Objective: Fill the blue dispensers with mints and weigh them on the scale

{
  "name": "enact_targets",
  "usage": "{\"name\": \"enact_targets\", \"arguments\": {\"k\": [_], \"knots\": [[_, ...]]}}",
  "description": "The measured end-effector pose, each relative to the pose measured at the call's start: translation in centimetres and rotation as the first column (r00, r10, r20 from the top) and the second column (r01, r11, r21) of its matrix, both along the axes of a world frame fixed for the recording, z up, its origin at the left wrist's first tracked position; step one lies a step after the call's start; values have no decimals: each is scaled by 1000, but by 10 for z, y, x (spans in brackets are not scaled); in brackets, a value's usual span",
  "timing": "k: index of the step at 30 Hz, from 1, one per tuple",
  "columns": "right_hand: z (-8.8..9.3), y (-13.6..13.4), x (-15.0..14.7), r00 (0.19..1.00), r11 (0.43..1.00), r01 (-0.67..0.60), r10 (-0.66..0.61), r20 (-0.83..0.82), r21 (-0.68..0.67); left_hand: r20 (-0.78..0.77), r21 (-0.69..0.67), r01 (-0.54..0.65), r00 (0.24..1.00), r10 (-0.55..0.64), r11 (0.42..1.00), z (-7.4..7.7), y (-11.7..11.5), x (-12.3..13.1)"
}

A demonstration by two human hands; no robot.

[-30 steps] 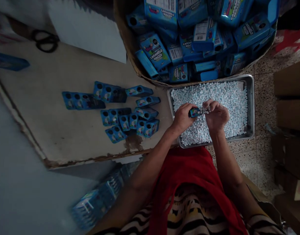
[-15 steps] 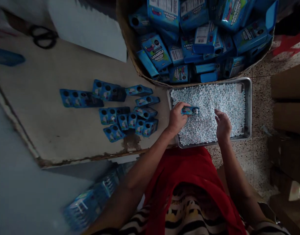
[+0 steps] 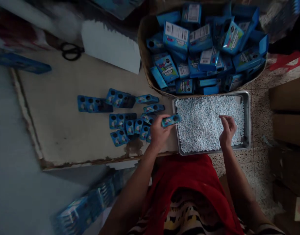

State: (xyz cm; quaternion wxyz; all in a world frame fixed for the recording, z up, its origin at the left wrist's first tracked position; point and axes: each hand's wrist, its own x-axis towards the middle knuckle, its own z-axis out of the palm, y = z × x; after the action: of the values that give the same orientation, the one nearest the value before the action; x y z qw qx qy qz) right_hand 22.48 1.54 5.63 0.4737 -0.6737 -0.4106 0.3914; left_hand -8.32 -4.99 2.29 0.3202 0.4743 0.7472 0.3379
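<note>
The left hand [image 3: 160,132] has its fingers closed around one small blue box [image 3: 170,120], thumb and fingertips gripping its left part. The box is up off the table [image 3: 66,137], between the standing boxes [image 3: 120,120] and the tray [image 3: 248,120], its right end reaching over the tray's left edge. Its dark round hole faces up. The right hand [image 3: 227,130] is half open over the candies [image 3: 204,124], fingers loosely bent, with nothing visible in its grasp; in this dim light one cannot tell whether the fingertips touch them.

The step in hand looks to be handling a single box between tray and table, with the right hand left free. Setting it beside the others would call for a steady, hole-up grip and a gentle placing, since the nearest boxes stand close by, partly behind the left hand, and could be nudged. More boxes fill the carton [image 3: 146,70] beyond the tray.
</note>
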Motion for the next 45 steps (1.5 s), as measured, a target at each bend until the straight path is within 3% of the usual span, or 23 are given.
{"name": "enact_targets", "arguments": {"k": [2, 4, 6, 9, 12, 15, 18, 21, 22, 23, 25, 26, 29, 32, 34, 37, 40, 42, 45], "knots": [[19, 22, -5, 972, 982, -144, 117, 203, 123, -94, -20, -72, 993, 70, 997, -7, -13, -15], [35, 58, -11, 881, 942, -297, 208, 424, 155, -155, -34, -87, 985, 81, 996, -20, -22, -24], [46, 103, -14, 723, 905, -421, 292, 626, 64, -219, -44, -85, 973, 74, 995, -35, -27, -28], [57, 165, -19, 437, 840, -478, 481, 760, -256, -349, -72, -100, 934, 69, 992, -51, -36, -27], [62, 198, -27, 248, 734, -393, 665, 704, -554, -399, -45, -62, 916, 39, 997, -43, -43, -24], [58, 197, -43, 171, 652, -295, 755, 633, -698, -367, 113, 19, 930, 24, 993, -9, -23, -19], [48, 180, -67, 189, 684, -199, 729, 657, -702, -346, 195, 233, 925, -156, 953, 26, 49, -11], [38, 168, -92, 229, 726, -151, 686, 690, -671, -390, 33, 415, 843, -371, 909, 40, 152, 7], [36, 168, -97, 253, 730, -142, 680, 688, -669, -382, -65, 505, 784, -489, 861, 38, 183, 14], [34, 169, -100, 282, 736, -132, 670, 687, -664, -355, -152, 614, 697, -623, 775, 34, 209, 20], [32, 173, -97, 348, 768, -128, 628, 696, -628, -279, -235, 745, 564, -777, 624, 22, 242, 28], [32, 174, -91, 383, 794, -144, 595, 707, -590, -245, -238, 775, 535, -808, 586, 14, 250, 28], [36, 169, -61, 497, 867, -300, 497, 711, -397, -223, -186, 808, 519, -825, 558, -5, 252, 15], [47, 144, -33, 625, 863, -487, 454, 635, -138, -296, -108, 855, 459, -838, 507, -13, 246, -7], [56, 120, -23, 719, 849, -528, 439, 539, 11, -287, -28, 863, 477, -831, 505, -12, 244, -17], [61, 84, -21, 865, 881, -452, 394, 310, 141, -172, 50, 836, 546, -820, 546, -9, 243, -22], [50, 55, -27, 962, 961, -235, 252, -105, 148, -154, 41, 821, 569, -808, 570, -10, 241, -21], [36, 40, -31, 916, 994, -69, 96, -391, 82, -177, 43, 795, 602, -779, 605, -11, 239, -21], [20, 19, -32, 784, 999, 16, -43, -619, -49, -158, 132, 653, 756, -635, 745, -4, 227, -22]]}}
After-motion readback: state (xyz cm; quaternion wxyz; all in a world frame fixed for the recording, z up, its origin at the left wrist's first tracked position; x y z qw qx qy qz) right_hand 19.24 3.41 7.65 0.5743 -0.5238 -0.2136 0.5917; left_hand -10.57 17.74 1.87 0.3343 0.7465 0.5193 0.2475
